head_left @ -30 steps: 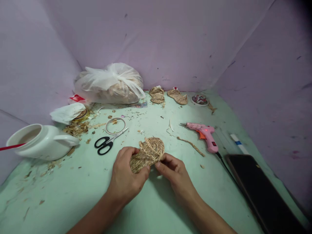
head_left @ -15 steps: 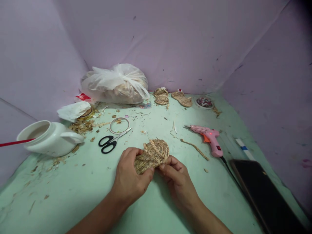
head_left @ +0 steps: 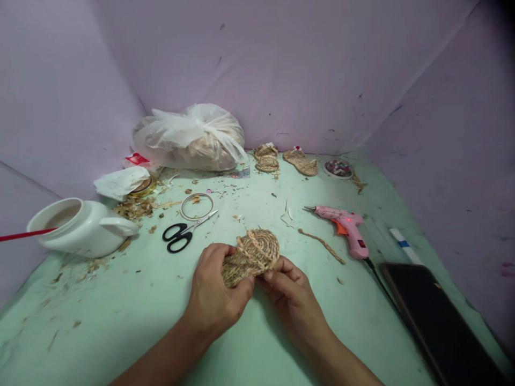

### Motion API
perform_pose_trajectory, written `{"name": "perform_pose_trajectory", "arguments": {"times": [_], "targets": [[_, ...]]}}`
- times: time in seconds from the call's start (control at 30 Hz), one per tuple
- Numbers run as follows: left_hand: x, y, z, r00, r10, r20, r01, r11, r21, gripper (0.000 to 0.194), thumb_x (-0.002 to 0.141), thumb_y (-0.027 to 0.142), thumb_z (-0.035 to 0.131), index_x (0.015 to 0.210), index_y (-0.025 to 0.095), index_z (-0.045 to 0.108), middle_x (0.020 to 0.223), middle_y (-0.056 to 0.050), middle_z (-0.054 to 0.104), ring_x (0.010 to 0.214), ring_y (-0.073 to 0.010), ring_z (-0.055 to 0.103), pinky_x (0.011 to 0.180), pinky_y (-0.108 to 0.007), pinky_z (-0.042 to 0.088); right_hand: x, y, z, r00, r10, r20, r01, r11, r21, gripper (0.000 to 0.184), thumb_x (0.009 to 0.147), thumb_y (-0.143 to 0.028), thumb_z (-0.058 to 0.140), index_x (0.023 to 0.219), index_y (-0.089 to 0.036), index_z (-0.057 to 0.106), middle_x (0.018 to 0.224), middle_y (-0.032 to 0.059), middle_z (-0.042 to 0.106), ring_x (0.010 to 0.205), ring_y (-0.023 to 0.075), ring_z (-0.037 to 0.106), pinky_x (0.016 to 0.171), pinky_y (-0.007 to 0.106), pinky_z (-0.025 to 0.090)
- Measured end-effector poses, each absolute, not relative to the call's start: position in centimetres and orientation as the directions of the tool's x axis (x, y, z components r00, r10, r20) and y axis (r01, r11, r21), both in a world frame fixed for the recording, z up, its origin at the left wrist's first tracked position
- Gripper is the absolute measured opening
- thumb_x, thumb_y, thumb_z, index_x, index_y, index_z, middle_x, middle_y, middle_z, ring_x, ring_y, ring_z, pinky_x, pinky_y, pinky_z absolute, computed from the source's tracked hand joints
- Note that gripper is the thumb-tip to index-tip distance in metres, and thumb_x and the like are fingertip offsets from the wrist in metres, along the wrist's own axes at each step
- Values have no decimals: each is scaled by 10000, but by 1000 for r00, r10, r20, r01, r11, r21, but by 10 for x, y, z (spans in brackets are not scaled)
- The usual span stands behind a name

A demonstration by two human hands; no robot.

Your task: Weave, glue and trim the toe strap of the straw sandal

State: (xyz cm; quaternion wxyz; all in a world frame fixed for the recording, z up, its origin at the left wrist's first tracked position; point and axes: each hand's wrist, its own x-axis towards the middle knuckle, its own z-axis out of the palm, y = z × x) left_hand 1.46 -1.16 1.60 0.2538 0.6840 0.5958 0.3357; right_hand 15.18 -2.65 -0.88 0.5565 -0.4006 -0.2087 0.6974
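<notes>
A small slipper of coiled, braided straw [head_left: 257, 249] is held between my hands above the middle of the table. My left hand [head_left: 215, 287] wraps its near left end, thumb on the lower edge. At the slipper's lower right edge, the fingertips of my right hand [head_left: 292, 292] pinch; whether a strap end is between them is hidden. To the right lie a short braided cord [head_left: 322, 245] and a pink glue gun [head_left: 346, 228] with a red light lit. Black-handled scissors [head_left: 183, 236] rest left of my hands, their tips by a tape ring [head_left: 197, 207].
At the back sit a tied plastic bag [head_left: 193, 136], two straw slippers [head_left: 300, 162] and a dish of beads [head_left: 338, 169]. A white jug [head_left: 84, 230] stands left among straw scraps [head_left: 132, 209]. A black phone [head_left: 434, 321] lies at right, by the glue gun's cord.
</notes>
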Motion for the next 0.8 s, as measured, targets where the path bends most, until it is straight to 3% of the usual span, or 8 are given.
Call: {"name": "perform_pose_trajectory", "arguments": {"times": [0.2,0.43,0.6,0.8], "targets": [[14,-12,16,69,983,168,656,-172,735,239,660,283,552,854,163,483,873,-73,526,836,-230,525,759,-391,451,153,-27,-7,-69,945,-319,-625,-291,-725,163,621,-200,712,586,-180,554,639,-17,603,664,137,526,629,260,376],[10,-9,13,65,963,261,719,-226,657,258,661,261,556,889,165,483,894,-83,539,863,-241,527,772,-397,452,151,-29,-1,-136,939,-316,-569,-335,-751,197,637,-266,732,778,-171,632,720,27,662,703,164,604,758,324,439],[6,-4,8,69,948,312,785,-245,569,254,664,248,565,889,163,484,882,-84,541,858,-246,522,777,-402,447,152,-28,2,-77,913,-400,-468,-388,-794,252,565,-161,741,799,-173,649,811,37,696,572,136,623,654,312,489],[7,-3,7,115,930,350,806,-293,514,278,653,219,573,906,171,469,896,-86,529,868,-251,509,783,-403,439,151,-27,0,-22,926,-378,-405,-353,-843,195,625,-227,692,808,-157,698,851,55,691,498,113,604,544,287,512]]}}
